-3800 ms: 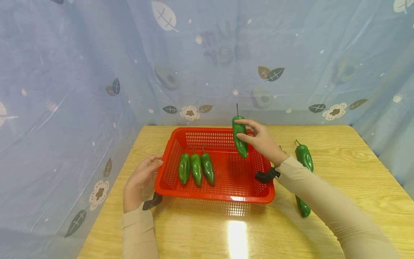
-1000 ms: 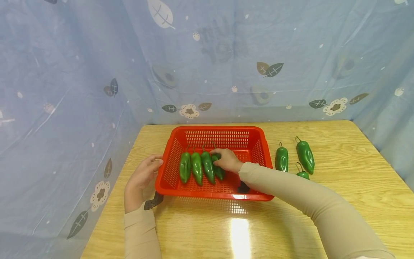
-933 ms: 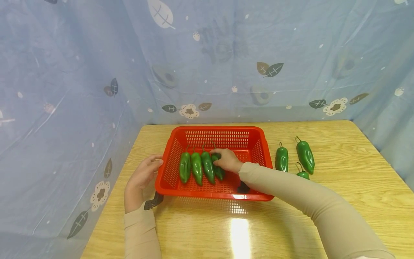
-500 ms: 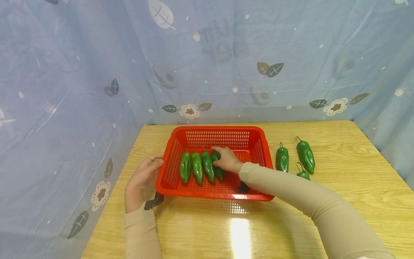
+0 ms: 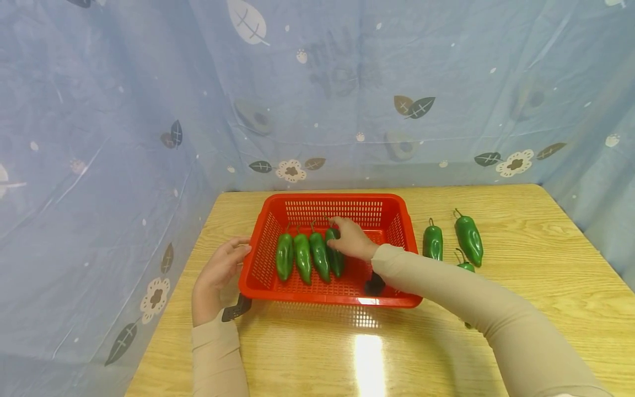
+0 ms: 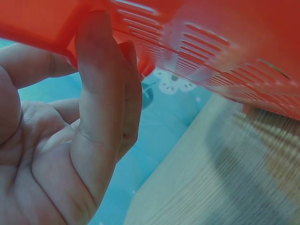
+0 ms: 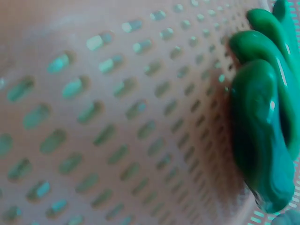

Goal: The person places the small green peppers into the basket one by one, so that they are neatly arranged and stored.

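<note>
In the head view, several green chili peppers point(image 5: 302, 260) lie side by side, stems away from me, in the left half of a red plastic basket point(image 5: 329, 300). My right hand point(image 5: 353, 241) hovers over the rightmost pepper point(image 5: 335, 262), its fingers loosely spread near the stem end and the thumb beside the pepper's upper part. That row fills the right side of the right wrist view, the nearest pepper point(image 7: 258, 126) lying on the perforated floor. At the basket's left rim, my left hand point(image 5: 221, 266) holds the edge; the left wrist view shows its fingers point(image 6: 96, 79) against the red rim.
Right of the basket, on the wooden table point(image 5: 536, 275), lie more green peppers point(image 5: 468, 240), some partly hidden behind the right sleeve point(image 5: 461, 295). A patterned blue cloth point(image 5: 317, 110) hangs behind and to the left.
The right hand brought a pepper down from above the basket to the right end of the row. It has since loosened and shifted slightly up and away. The left hand stayed at the rim.
</note>
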